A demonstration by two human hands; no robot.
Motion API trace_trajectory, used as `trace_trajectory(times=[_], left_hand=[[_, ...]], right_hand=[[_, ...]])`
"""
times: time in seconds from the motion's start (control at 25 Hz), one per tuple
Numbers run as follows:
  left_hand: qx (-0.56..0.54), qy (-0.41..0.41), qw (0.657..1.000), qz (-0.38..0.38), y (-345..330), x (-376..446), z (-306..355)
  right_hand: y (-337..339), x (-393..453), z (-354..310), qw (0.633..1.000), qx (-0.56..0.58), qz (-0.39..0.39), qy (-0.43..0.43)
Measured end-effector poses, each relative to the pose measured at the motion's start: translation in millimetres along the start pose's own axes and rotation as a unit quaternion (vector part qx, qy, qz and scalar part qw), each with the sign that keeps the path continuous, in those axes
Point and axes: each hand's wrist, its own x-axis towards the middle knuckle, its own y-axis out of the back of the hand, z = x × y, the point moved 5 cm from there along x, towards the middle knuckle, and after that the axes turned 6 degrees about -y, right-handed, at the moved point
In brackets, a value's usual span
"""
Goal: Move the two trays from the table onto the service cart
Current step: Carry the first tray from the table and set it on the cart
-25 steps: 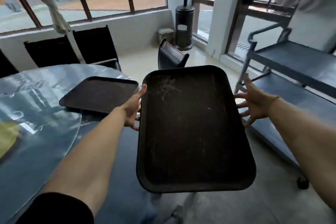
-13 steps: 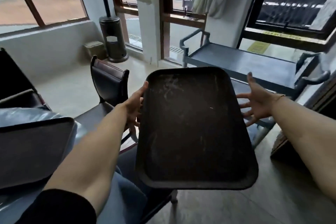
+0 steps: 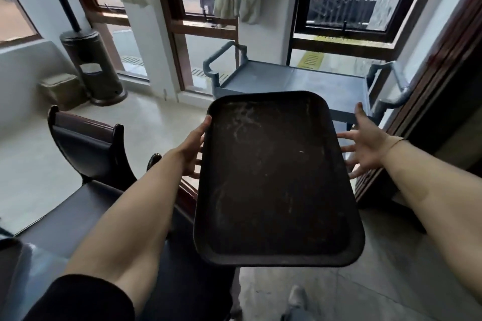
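I hold a dark brown scuffed tray (image 3: 273,177) level in front of me, above the floor. My left hand (image 3: 193,148) grips its left rim, thumb on top and fingers beneath. My right hand (image 3: 367,143) is spread open beside the right rim, fingertips at the edge; whether they touch it is unclear. The grey-blue service cart (image 3: 300,81) stands just beyond the tray under the windows, its top shelf bare, with a handle at each end. The second tray is out of view.
A dark padded chair (image 3: 86,148) stands close on my left. A tall patio heater (image 3: 91,65) and a small bin (image 3: 60,88) are at the back left. A wooden door frame (image 3: 427,101) borders the cart on the right.
My view has swung right, away from the table; the second tray has left the frame. The held tray now lies in front of the cart, which is nearer and centred. Both hands keep their positions.
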Motion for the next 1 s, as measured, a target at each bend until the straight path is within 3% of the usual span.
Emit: trace_trajectory(times=[0.64, 1.0], left_hand=[[-0.020, 0.007, 0.996, 0.084, -80.5, 177.0, 111.8], [-0.031, 0.008, 0.994, 0.108, -70.0, 258.9, 146.6]], right_hand=[[88.4, 157.1, -156.3, 1.000, -0.008, -0.029, 0.000], [82.6, 230.5, -225.0, 0.999, -0.016, -0.031, -0.003]])
